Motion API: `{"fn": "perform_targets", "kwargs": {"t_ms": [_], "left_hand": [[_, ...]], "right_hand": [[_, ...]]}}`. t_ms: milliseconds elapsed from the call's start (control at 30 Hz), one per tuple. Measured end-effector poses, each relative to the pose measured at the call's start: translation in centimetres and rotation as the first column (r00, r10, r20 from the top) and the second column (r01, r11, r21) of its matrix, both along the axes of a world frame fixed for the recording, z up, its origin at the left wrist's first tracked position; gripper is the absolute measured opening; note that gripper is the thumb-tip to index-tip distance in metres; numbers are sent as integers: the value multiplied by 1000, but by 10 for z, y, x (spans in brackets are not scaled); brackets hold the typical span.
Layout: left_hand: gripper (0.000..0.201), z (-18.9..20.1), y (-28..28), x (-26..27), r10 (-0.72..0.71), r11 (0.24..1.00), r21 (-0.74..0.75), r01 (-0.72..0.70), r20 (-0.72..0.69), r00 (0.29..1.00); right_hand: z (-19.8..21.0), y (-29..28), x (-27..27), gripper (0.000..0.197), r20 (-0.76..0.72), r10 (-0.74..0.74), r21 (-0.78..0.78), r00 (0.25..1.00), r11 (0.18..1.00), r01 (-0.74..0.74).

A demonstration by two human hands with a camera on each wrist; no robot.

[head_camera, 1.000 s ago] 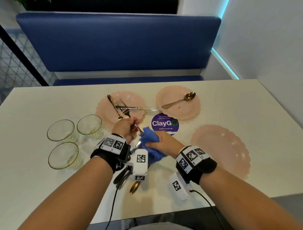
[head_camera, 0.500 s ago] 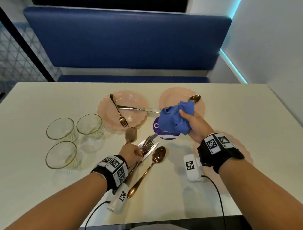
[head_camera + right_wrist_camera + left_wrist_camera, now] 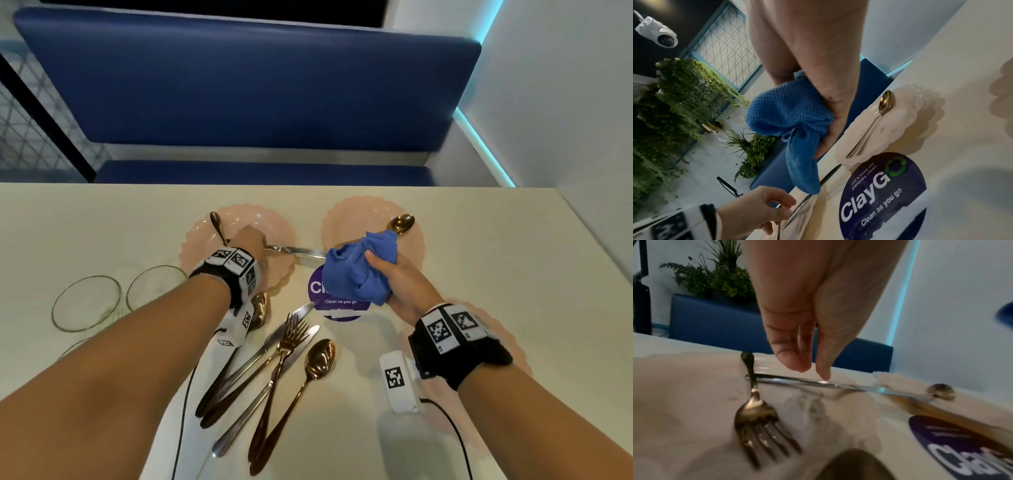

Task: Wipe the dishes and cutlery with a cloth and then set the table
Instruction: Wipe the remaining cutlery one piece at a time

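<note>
My left hand (image 3: pixel 249 241) reaches over the far-left pink plate (image 3: pixel 274 219). Its fingertips (image 3: pixel 823 377) come down on the silver knife (image 3: pixel 849 386) lying across that plate, with no clear grip on it. A gold fork (image 3: pixel 754 410) lies on the same plate. My right hand (image 3: pixel 383 274) grips a bunched blue cloth (image 3: pixel 356 270) above the purple ClayGo sticker (image 3: pixel 337 308). A gold spoon (image 3: pixel 400 224) rests on the far-right pink plate (image 3: pixel 346 216). Near me lies a pile of knives, a fork (image 3: pixel 287 346) and spoons (image 3: pixel 318 359).
Glass bowls (image 3: pixel 85 303) stand at the left, partly behind my left arm. A third pink plate (image 3: pixel 510 346) lies under my right wrist. A blue bench (image 3: pixel 246 85) runs behind the table, and a wall closes the right side.
My left hand has let go of the fork in the near pile and moved forward to the knife on the far-left plate. The right hand still holds the cloth raised.
</note>
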State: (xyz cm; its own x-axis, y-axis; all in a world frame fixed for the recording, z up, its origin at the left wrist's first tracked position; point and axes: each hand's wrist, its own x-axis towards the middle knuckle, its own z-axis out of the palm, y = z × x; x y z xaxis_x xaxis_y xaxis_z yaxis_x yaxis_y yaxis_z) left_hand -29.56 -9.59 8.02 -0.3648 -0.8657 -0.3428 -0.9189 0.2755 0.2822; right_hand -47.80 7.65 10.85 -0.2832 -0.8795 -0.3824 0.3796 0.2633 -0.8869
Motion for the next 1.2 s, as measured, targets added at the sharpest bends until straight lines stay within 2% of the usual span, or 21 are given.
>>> {"fn": "perform_targets", "kwargs": {"t_ms": [100, 233, 300, 400, 567, 700, 933, 1033, 1200], "left_hand": [[30, -15, -15, -4, -110, 993, -20, 115, 176, 978], [21, -21, -21, -9, -152, 981, -68, 182, 316, 936], [18, -22, -23, -8, -145, 978, -100, 186, 323, 935], [23, -28, -20, -4, -124, 982, -107, 153, 239, 963], [18, -29, -18, -3, -108, 993, -52, 105, -46, 993], [19, -16, -11, -15, -132, 991, -52, 124, -214, 968], [19, 22, 33, -45, -300, 953, -90, 288, -395, 869], [18, 33, 65, -50, -375, 925, -121, 360, -449, 811], [11, 48, 91, -39, -325, 946, -151, 287, -461, 826]], "right_hand": [[-2, 0, -7, 37, 7, 1, 13, 1000, 1000, -1], [-7, 0, -12, 38, 31, -2, 51, 1000, 999, 1], [-10, -1, -12, 37, 44, 5, 76, 999, 997, -8], [-15, -6, -10, 38, 50, 21, 91, 999, 996, -26], [-22, -16, -5, 38, 35, 42, 127, 999, 991, -46], [-33, -21, -1, 32, 45, 9, 146, 999, 989, -15], [-29, -38, 17, 39, 258, -146, 127, 955, 985, 116], [-23, -46, 26, 39, 211, -253, 76, 944, 967, 242], [-17, -52, 23, 45, -2, -359, 146, 933, 923, 355]]}}
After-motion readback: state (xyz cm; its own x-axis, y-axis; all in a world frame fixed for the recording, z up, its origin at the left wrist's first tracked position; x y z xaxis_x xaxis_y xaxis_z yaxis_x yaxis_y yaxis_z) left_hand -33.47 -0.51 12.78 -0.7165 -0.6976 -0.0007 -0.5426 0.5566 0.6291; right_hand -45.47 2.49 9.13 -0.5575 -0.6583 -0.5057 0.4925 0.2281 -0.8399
